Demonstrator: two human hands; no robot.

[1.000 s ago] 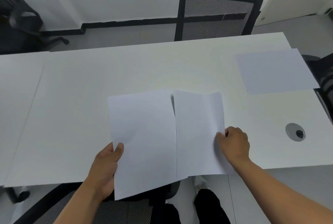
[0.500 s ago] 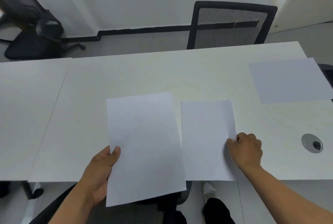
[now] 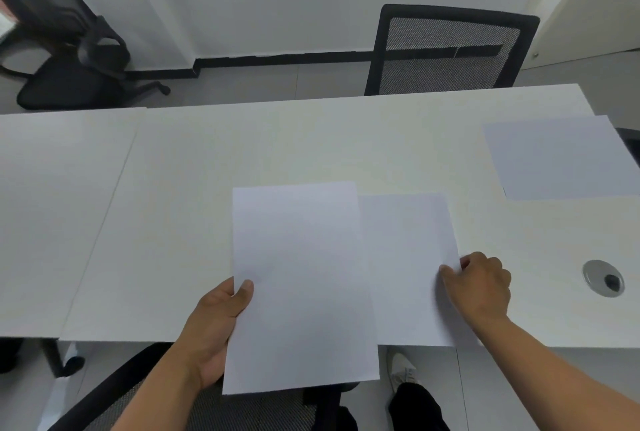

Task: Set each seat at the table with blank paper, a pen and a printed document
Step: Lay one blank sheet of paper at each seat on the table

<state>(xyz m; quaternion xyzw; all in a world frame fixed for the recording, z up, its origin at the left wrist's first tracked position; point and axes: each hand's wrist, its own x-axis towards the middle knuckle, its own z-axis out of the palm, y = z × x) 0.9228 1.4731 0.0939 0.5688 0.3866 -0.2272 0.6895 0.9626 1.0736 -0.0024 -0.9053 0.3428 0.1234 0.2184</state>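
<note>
White blank sheet (image 3: 301,285) gripped by left hand (image 3: 214,330), thumb on top; right hand (image 3: 483,283) fingers pinch second sheet (image 3: 410,268) lying on tabletop (image 3: 242,146).

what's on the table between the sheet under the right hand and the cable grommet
Head view: only bare tabletop between that sheet, pinched by the right hand, and the grommet.
</note>
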